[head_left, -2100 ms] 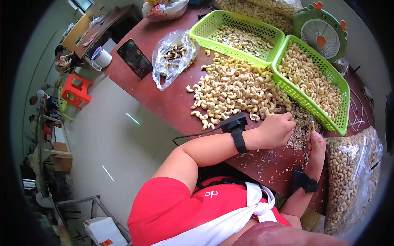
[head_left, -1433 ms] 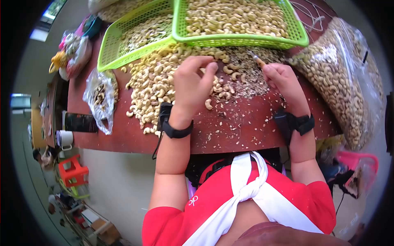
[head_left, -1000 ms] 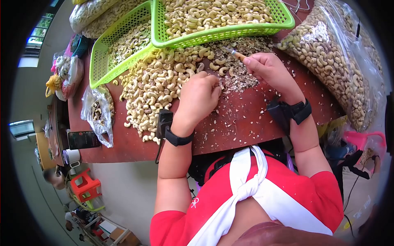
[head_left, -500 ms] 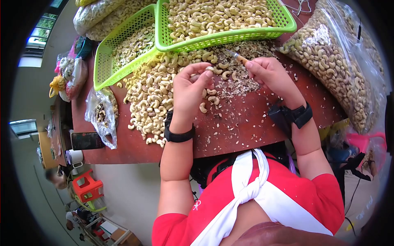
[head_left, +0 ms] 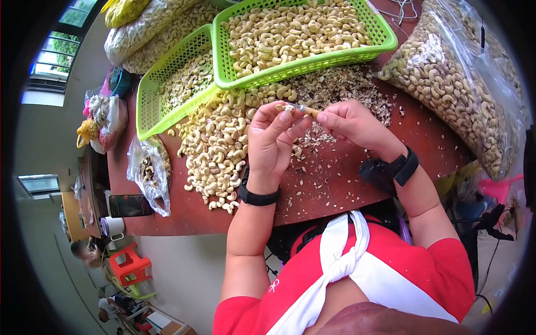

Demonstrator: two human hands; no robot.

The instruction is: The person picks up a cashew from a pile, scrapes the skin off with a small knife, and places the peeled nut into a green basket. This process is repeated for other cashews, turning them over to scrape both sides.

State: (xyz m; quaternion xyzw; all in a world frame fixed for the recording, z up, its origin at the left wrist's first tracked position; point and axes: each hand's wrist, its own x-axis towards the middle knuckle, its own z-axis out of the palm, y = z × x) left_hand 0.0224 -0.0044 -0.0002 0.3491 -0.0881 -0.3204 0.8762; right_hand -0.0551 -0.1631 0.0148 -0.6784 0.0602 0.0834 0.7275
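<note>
Between the thumb and fingertips of my left hand [head_left: 270, 139] is a cashew nut [head_left: 286, 108]. My right hand [head_left: 352, 125] is closed round the wooden handle of a small knife [head_left: 309, 111]. Its short blade meets the cashew at my left fingertips; the exact contact is hidden. Loose cashews [head_left: 215, 151] lie heaped on the table beside and beyond my left hand. Shell fragments [head_left: 352, 89] are piled beyond my right hand, with crumbs scattered nearer me.
Two green baskets [head_left: 301, 60] of cashews stand at the back of the red-brown table [head_left: 318, 192]. A large clear bag of cashews [head_left: 458, 84] leans at the right. On the left lie a small plastic bag [head_left: 148, 173] and a phone [head_left: 130, 205]. Behind is a red stool [head_left: 129, 264].
My right hand has moved left, bringing the knife to the cashew in my left hand. The camera view has shifted slightly.
</note>
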